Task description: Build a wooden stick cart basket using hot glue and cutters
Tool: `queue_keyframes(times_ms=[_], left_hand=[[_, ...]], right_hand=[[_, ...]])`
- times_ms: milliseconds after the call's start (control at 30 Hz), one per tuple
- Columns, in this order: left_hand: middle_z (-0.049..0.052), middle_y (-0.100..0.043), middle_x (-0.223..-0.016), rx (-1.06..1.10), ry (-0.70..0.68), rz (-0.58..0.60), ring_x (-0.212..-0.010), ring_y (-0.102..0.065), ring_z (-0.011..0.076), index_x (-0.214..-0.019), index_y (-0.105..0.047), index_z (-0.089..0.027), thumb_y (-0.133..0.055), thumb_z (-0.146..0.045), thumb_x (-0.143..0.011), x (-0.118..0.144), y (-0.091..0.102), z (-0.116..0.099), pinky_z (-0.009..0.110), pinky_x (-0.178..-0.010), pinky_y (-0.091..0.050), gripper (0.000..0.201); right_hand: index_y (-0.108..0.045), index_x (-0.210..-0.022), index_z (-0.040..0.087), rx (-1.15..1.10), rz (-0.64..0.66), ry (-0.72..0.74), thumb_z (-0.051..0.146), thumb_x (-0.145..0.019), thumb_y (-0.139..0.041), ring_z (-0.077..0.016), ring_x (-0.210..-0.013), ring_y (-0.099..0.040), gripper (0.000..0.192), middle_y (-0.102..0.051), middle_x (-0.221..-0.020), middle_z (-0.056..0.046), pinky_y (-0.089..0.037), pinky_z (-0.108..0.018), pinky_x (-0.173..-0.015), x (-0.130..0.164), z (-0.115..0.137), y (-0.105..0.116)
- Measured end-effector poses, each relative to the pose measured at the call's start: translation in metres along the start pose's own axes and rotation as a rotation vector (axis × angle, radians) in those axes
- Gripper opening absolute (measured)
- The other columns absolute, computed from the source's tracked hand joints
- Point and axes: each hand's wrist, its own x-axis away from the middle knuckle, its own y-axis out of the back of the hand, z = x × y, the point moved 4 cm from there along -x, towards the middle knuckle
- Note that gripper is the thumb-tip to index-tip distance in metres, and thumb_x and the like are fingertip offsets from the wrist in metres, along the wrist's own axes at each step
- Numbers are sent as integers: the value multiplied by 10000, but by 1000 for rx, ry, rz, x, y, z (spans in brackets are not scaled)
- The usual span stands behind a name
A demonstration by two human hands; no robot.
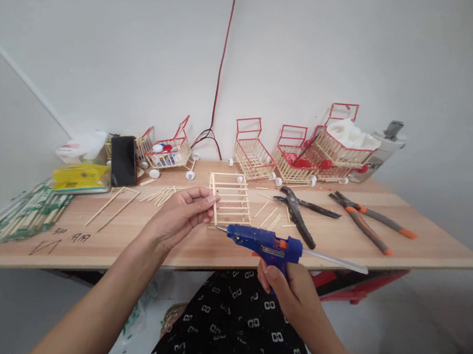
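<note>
Left hand (pixel 181 216) pinches the wooden stick lattice (pixel 231 199) steady; right hand (pixel 288 286) grips the blue glue gun (pixel 263 244) (nozzle near the joint); a small dab suffices.

Tabletop (pixel 424 242), light wood, against a white wall.
- Black pliers (pixel 300 214), just beyond the right hand.
- Orange-handled pliers (pixel 367 219), farther right of it.
- Row of small stick carts with red frames (pixel 293 160), well beyond both hands along the wall; one (pixel 345 140) holds white pieces.
- Black phone (pixel 123 160), propped up beyond the left hand.
- Yellow packet (pixel 79 178), left of the phone.
- Bundled sticks (pixel 25 214), far left of the left hand.
- Red and black cable (pixel 220 68), hanging down the wall.
</note>
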Motion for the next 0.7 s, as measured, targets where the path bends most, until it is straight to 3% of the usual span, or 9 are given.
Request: queue_keyframes(times_ms=[700], left_hand=[[-5, -637, -666, 1, 31, -7, -575, -573, 57, -745, -709, -110, -900, -250, -627, 0, 1, 4, 158, -541, -471, 265]], right_hand=[[-462, -662, 210, 5, -26, 9, 503, -992, -392, -137, -577, -466, 446, -504, -602, 1, -336, -273, -554, -2, -1, 2]])
